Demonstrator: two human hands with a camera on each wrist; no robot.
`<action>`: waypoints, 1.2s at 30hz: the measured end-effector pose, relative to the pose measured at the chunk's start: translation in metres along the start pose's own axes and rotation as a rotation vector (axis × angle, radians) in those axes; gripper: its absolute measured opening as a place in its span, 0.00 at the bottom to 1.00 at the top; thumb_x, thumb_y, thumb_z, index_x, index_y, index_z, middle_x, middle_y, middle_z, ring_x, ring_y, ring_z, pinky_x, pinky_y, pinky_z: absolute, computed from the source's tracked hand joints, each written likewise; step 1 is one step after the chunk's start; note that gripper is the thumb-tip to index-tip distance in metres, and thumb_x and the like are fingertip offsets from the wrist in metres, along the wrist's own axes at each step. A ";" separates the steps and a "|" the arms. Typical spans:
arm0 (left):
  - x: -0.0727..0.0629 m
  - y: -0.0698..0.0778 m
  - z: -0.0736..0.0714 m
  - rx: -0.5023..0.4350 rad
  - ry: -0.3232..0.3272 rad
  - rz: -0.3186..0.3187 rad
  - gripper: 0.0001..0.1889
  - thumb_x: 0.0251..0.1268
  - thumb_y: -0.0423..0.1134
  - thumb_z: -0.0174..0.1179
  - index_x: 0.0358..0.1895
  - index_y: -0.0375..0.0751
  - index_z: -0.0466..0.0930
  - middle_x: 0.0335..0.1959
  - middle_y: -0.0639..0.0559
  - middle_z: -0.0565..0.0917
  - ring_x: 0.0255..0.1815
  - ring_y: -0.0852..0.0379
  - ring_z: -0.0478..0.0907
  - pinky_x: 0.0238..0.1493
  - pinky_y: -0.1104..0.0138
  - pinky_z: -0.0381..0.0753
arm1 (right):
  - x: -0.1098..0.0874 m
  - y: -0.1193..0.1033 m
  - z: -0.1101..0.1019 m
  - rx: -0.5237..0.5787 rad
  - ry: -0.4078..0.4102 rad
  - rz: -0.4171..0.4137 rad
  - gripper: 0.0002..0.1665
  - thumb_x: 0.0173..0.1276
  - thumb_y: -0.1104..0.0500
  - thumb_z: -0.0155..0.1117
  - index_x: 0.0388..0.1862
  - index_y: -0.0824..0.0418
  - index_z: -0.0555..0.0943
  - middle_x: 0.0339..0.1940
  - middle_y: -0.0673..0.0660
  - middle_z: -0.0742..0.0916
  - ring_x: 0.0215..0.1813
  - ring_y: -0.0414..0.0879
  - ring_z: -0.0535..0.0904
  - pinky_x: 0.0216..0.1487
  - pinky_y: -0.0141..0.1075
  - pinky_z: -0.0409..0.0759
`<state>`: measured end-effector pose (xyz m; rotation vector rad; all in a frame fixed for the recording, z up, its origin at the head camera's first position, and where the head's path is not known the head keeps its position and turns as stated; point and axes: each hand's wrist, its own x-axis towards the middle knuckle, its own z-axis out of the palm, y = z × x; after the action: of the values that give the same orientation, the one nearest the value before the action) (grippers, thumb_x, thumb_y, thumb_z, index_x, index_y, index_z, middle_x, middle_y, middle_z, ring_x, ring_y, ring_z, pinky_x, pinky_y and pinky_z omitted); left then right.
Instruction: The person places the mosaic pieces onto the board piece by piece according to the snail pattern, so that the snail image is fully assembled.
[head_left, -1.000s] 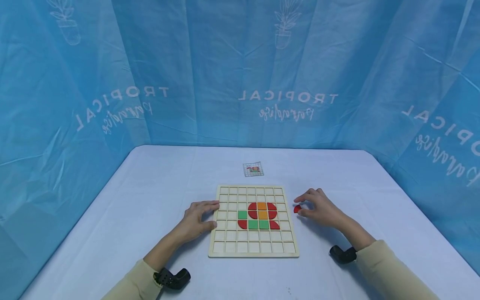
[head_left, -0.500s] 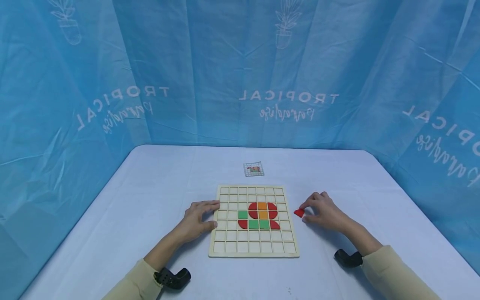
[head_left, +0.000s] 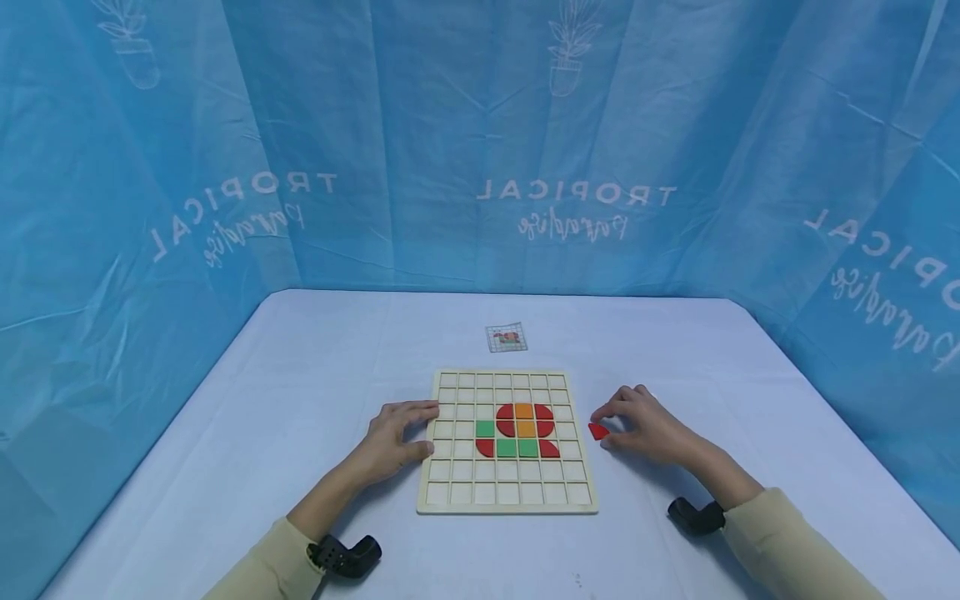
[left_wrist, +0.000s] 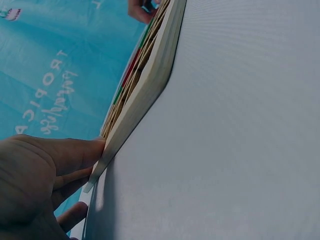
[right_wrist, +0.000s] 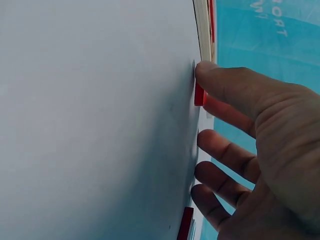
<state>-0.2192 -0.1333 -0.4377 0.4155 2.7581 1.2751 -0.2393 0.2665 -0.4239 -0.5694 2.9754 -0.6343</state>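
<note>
A pale wooden grid board [head_left: 507, 497] lies on the table, bearing red rounded pieces [head_left: 506, 421], orange squares [head_left: 524, 412] and green squares [head_left: 507, 449]. My left hand [head_left: 390, 446] rests against its left edge, thumb and fingers fairly straight; in the left wrist view the thumb touches the corner of the rim. Just right of the board, my right hand [head_left: 641, 427] pinches a small red piece [head_left: 598, 432] between thumb and index finger, low over the tabletop. The right wrist view shows that red piece [right_wrist: 199, 94] edge-on, its outline partly covered by the thumb.
Behind the board lies a small pattern card [head_left: 507, 337] with a coloured picture on a grid. Another red item [right_wrist: 186, 223] shows at the bottom of the right wrist view. A blue printed curtain [head_left: 450, 150] surrounds the white table [head_left: 337, 333] on the back and sides.
The red piece has turned between the fingers of my right hand and sits slightly nearer me. That hand shifted a little right, then slightly back left. My left hand and the board stay put.
</note>
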 end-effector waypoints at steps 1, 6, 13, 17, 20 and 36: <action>0.000 0.000 0.000 -0.001 0.000 0.000 0.27 0.54 0.35 0.66 0.61 0.42 0.74 0.67 0.53 0.70 0.70 0.46 0.56 0.69 0.41 0.49 | 0.001 0.000 0.000 0.004 -0.008 0.005 0.18 0.50 0.52 0.74 0.43 0.42 0.84 0.42 0.46 0.79 0.48 0.43 0.67 0.42 0.35 0.70; -0.001 0.002 0.000 0.001 -0.001 -0.012 0.27 0.54 0.35 0.66 0.61 0.43 0.74 0.67 0.53 0.70 0.70 0.46 0.56 0.69 0.41 0.50 | 0.006 0.001 0.002 0.014 -0.028 0.012 0.17 0.50 0.51 0.75 0.42 0.42 0.85 0.40 0.46 0.79 0.46 0.43 0.66 0.41 0.35 0.68; -0.001 0.000 0.001 -0.001 -0.006 -0.007 0.27 0.54 0.35 0.66 0.61 0.43 0.74 0.68 0.53 0.70 0.70 0.46 0.56 0.70 0.41 0.49 | 0.006 0.001 0.004 0.022 -0.017 -0.004 0.15 0.51 0.53 0.74 0.39 0.42 0.85 0.40 0.46 0.79 0.45 0.43 0.66 0.40 0.35 0.67; -0.001 0.000 0.000 0.003 -0.006 0.002 0.28 0.54 0.36 0.65 0.61 0.42 0.74 0.68 0.53 0.70 0.71 0.45 0.56 0.70 0.41 0.48 | 0.006 0.002 0.002 0.020 -0.018 -0.015 0.14 0.52 0.52 0.74 0.39 0.42 0.85 0.40 0.46 0.79 0.46 0.44 0.66 0.40 0.34 0.67; 0.000 0.000 0.000 0.011 -0.005 0.005 0.28 0.54 0.36 0.66 0.61 0.43 0.74 0.68 0.53 0.70 0.71 0.45 0.56 0.70 0.41 0.48 | 0.006 0.000 -0.001 0.026 -0.013 -0.005 0.14 0.52 0.52 0.73 0.40 0.43 0.85 0.41 0.46 0.80 0.47 0.44 0.67 0.42 0.35 0.70; 0.000 0.001 0.001 0.009 -0.001 0.000 0.28 0.54 0.35 0.66 0.61 0.41 0.74 0.68 0.52 0.70 0.70 0.45 0.56 0.70 0.41 0.48 | 0.031 -0.066 0.003 0.159 0.089 -0.021 0.14 0.56 0.53 0.71 0.42 0.50 0.84 0.41 0.49 0.82 0.48 0.45 0.68 0.43 0.37 0.74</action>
<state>-0.2184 -0.1319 -0.4372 0.4167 2.7638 1.2633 -0.2455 0.1981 -0.3996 -0.5747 2.9659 -0.9109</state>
